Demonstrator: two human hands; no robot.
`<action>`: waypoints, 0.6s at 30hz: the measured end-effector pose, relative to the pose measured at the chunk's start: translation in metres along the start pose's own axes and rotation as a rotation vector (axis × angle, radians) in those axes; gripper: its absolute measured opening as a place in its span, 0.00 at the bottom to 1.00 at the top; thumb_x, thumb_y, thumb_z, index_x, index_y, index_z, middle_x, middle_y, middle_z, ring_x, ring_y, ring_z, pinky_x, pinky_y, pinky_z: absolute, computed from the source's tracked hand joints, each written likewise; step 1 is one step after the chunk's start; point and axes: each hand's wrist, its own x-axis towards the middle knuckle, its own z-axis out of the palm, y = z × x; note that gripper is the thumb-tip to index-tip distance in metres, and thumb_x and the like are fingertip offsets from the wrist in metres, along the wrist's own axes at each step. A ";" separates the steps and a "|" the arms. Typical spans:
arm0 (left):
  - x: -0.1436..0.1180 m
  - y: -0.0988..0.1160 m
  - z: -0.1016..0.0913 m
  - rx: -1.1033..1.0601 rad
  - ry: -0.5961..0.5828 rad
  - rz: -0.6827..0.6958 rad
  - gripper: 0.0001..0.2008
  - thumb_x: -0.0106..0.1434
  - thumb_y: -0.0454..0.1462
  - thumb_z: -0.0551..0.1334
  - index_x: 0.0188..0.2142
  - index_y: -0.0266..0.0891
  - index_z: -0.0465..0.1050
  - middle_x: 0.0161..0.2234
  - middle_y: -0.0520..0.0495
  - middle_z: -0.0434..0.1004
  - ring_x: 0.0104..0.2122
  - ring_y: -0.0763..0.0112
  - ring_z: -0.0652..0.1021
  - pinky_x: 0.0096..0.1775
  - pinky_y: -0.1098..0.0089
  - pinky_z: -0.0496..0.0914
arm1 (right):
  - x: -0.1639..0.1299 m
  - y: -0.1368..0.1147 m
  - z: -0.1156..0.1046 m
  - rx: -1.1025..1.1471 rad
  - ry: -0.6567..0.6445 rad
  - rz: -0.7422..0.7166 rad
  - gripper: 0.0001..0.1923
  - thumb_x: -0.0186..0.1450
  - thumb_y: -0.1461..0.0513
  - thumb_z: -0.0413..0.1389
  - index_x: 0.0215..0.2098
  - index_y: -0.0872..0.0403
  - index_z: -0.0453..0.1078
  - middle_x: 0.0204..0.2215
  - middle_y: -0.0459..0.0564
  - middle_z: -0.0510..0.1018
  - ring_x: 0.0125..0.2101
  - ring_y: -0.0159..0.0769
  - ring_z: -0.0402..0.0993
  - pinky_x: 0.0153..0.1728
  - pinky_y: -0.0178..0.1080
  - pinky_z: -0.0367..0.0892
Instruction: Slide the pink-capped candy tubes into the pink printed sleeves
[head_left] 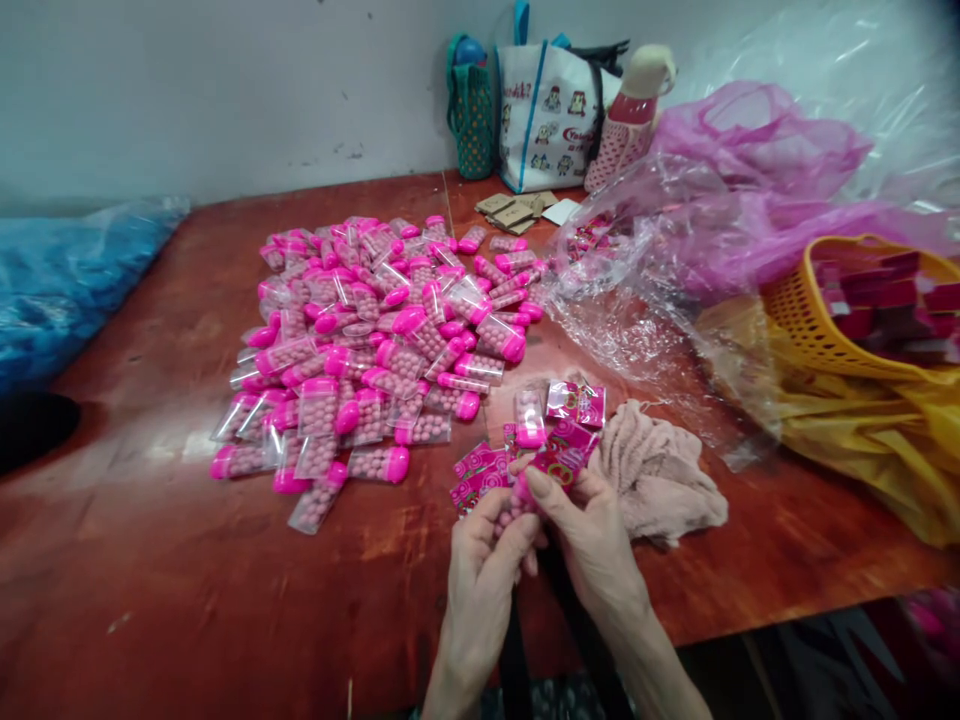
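Observation:
Near the table's front edge, my left hand (pixel 482 562) pinches a small clear container of pink balls (pixel 513 512), partly hidden by my fingers. My right hand (pixel 592 535) is closed at the container's pink-capped end, the thumb on top. A printed magenta sleeve (pixel 566 450) sticks out from the fingers of the right hand. Behind my hands lie another filled container (pixel 530 418), standing cap-down in view, and a loose printed sleeve (pixel 576 402). More flat sleeves (pixel 480 475) lie left of them. A crumpled beige cloth (pixel 660 475) rests just right of my right hand.
A wide heap of pink-capped containers (pixel 375 340) covers the table's middle. On the right are clear plastic wrap (pixel 637 310) and a yellow basket (pixel 817 310). A tote bag (pixel 551 120) and bottle (pixel 630 120) stand by the wall. A blue-filled bag (pixel 75 280) lies left.

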 end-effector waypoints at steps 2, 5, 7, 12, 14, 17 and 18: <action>-0.002 0.004 -0.001 0.073 -0.024 0.006 0.05 0.60 0.37 0.58 0.30 0.36 0.69 0.19 0.54 0.64 0.18 0.79 0.63 0.22 0.76 0.56 | 0.001 -0.004 0.000 -0.021 0.040 0.015 0.11 0.53 0.58 0.62 0.28 0.58 0.71 0.16 0.44 0.73 0.13 0.26 0.65 0.10 0.28 0.62; -0.004 0.009 -0.001 0.134 -0.017 0.020 0.05 0.60 0.37 0.58 0.30 0.37 0.69 0.18 0.55 0.62 0.19 0.79 0.63 0.22 0.76 0.57 | -0.001 -0.004 0.004 -0.078 0.067 0.030 0.11 0.51 0.58 0.64 0.26 0.58 0.71 0.18 0.45 0.75 0.15 0.28 0.69 0.12 0.29 0.65; -0.005 0.007 -0.002 0.135 0.002 0.014 0.06 0.60 0.38 0.58 0.31 0.37 0.69 0.19 0.55 0.62 0.19 0.79 0.63 0.22 0.76 0.56 | -0.004 -0.003 0.007 -0.131 0.073 0.028 0.12 0.51 0.57 0.63 0.27 0.58 0.71 0.17 0.44 0.74 0.13 0.28 0.67 0.11 0.29 0.64; -0.002 -0.004 -0.001 -0.084 0.016 -0.046 0.07 0.60 0.38 0.58 0.30 0.36 0.68 0.18 0.56 0.60 0.18 0.81 0.61 0.20 0.77 0.53 | -0.008 0.003 0.009 -0.204 0.074 0.004 0.13 0.54 0.55 0.61 0.28 0.57 0.68 0.13 0.40 0.70 0.07 0.24 0.60 0.07 0.28 0.60; 0.001 -0.004 0.001 -0.226 -0.004 -0.093 0.07 0.60 0.38 0.58 0.29 0.36 0.67 0.18 0.55 0.61 0.17 0.81 0.60 0.19 0.77 0.52 | -0.007 0.002 0.004 -0.161 0.036 -0.001 0.13 0.55 0.54 0.60 0.30 0.56 0.68 0.14 0.39 0.69 0.09 0.25 0.62 0.09 0.29 0.62; 0.003 0.000 0.003 -0.354 -0.017 -0.155 0.07 0.60 0.37 0.58 0.28 0.35 0.66 0.19 0.53 0.65 0.17 0.81 0.60 0.18 0.77 0.52 | -0.006 0.000 -0.002 -0.130 -0.010 -0.020 0.13 0.58 0.54 0.57 0.32 0.56 0.70 0.14 0.40 0.67 0.12 0.26 0.63 0.14 0.29 0.64; 0.004 0.001 0.004 -0.371 -0.011 -0.162 0.07 0.60 0.37 0.58 0.28 0.35 0.66 0.20 0.52 0.66 0.17 0.81 0.61 0.18 0.77 0.52 | -0.006 0.000 -0.002 -0.143 -0.004 -0.025 0.13 0.59 0.54 0.56 0.32 0.56 0.70 0.14 0.40 0.67 0.13 0.26 0.63 0.14 0.29 0.63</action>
